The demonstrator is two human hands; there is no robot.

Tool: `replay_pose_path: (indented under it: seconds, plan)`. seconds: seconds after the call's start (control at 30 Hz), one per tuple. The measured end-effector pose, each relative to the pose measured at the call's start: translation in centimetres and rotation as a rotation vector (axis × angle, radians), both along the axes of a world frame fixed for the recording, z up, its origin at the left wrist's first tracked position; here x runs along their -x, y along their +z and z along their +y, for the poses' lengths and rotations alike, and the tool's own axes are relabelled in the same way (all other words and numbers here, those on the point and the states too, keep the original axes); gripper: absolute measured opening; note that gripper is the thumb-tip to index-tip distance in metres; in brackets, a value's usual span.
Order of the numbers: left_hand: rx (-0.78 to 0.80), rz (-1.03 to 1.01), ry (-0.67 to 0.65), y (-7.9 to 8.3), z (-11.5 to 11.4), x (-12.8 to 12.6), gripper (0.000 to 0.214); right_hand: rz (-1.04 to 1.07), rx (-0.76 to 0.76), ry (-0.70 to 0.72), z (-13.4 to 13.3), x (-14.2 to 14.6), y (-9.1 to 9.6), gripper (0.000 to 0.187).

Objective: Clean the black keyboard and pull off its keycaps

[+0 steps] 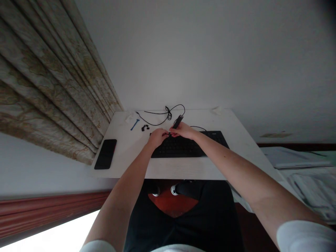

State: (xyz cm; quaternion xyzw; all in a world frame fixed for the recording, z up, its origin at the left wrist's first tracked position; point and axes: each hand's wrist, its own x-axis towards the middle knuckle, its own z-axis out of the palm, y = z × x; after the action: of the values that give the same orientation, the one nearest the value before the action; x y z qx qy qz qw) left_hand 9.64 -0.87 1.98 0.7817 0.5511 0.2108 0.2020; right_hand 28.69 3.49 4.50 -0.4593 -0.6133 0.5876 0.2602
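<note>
Your right hand (183, 130) grips a black adapter (177, 121) at the fingertips, tilting it up and away from you over the top edge of a black keyboard (185, 147). Your left hand (157, 137) reaches in from the other side, its fingers drawn together toward the adapter's lower end; at this size you cannot tell whether they pinch the adapter or some small dark piece. Neither hand looks spread. Held this way, the adapter appears raised off the keys so both hands can reach it, with your knuckles and wrists blocking part of the keyboard from view.

Just beyond your hands on the white desk (126, 157), a small cluster of black pieces (145, 127) lies near a blue plastic tool (134, 124), both within easy reach of your left hand. A thin black cable (165, 114) loops loosely along the far edge, and a black phone (105, 154) rests face up at the left corner, apart from the work. White scraps (130, 117) sit near the far left edge.

A patterned curtain (49, 80) hangs down the left side, and papers (295, 157) lie off to the right, past your right arm, beyond the desk.
</note>
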Motion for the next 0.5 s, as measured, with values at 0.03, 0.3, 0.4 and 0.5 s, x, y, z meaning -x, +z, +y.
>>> replay_pose_path:
  seconds: [0.03,0.3,0.4,0.5]
  plan:
    - [-0.004,0.0,-0.004,-0.03,0.01,0.02,0.02,-0.014,-0.025,0.004,-0.05,0.06,-0.14,0.012]
    - [-0.011,0.021,0.017,-0.23,0.04,0.14,0.02,-0.136,-0.197,0.09,0.3,-0.12,-0.79,0.012]
    - [-0.013,0.051,0.032,-0.23,-0.08,0.04,0.021,-0.172,-0.214,0.066,0.26,0.0,-0.66,0.014]
    - [-0.022,0.06,0.039,-0.25,-0.19,-0.06,0.022,-0.213,-0.204,0.035,0.01,0.32,-0.36,0.015]
